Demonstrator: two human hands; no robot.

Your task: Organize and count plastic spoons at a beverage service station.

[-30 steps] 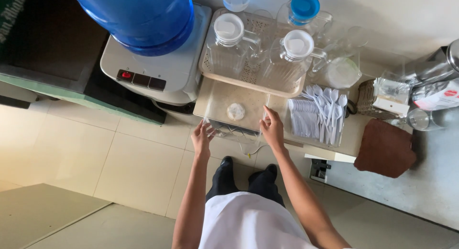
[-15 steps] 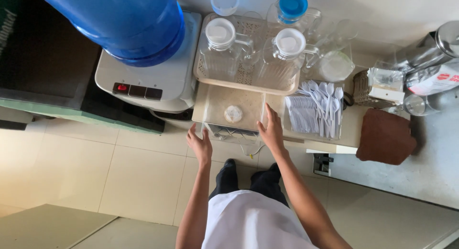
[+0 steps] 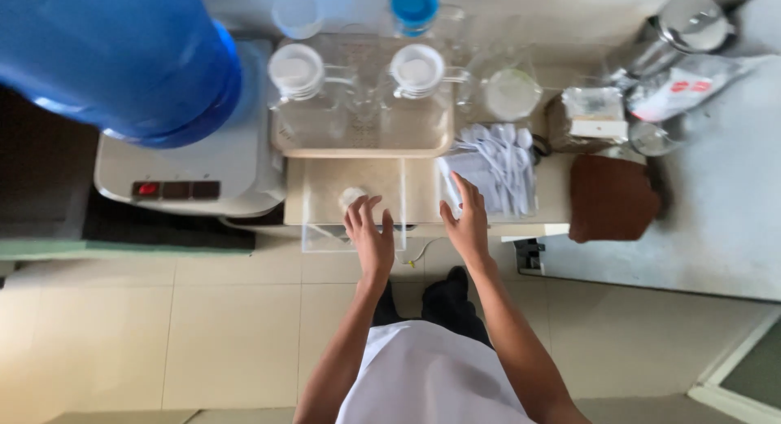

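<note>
Both your hands have crept forward compared with a second ago: back then they sat at the front lip of the clear box (image 3: pixel 354 204), now your left hand (image 3: pixel 370 237) is up over its front edge with the fingertips nearly on the small white lid (image 3: pixel 351 198) lying inside, and your right hand (image 3: pixel 468 220) has slid off to the right of the box, fingers reaching toward the bundle of white plastic spoons (image 3: pixel 492 168). Both hands are open with the fingers spread fairly wide, and neither holds anything. You've also leaned in, since everything looks closer. Reading it as a guess, your left is going for that lid or the box itself, and your right is either steadying the surface (image 3: pixel 423 192) or heading for the spoons, can't tell which. Behind the box the tray (image 3: pixel 362 147) with two lidded glass jugs (image 3: pixel 297 98) hasn't budged, same for the blue water bottle (image 3: pixel 122 58) on the dispenser (image 3: pixel 187 176) at left and the brown cloth (image 3: pixel 612 198) at right. The box sits at the front edge of the surface, right in front of the tray.
</note>
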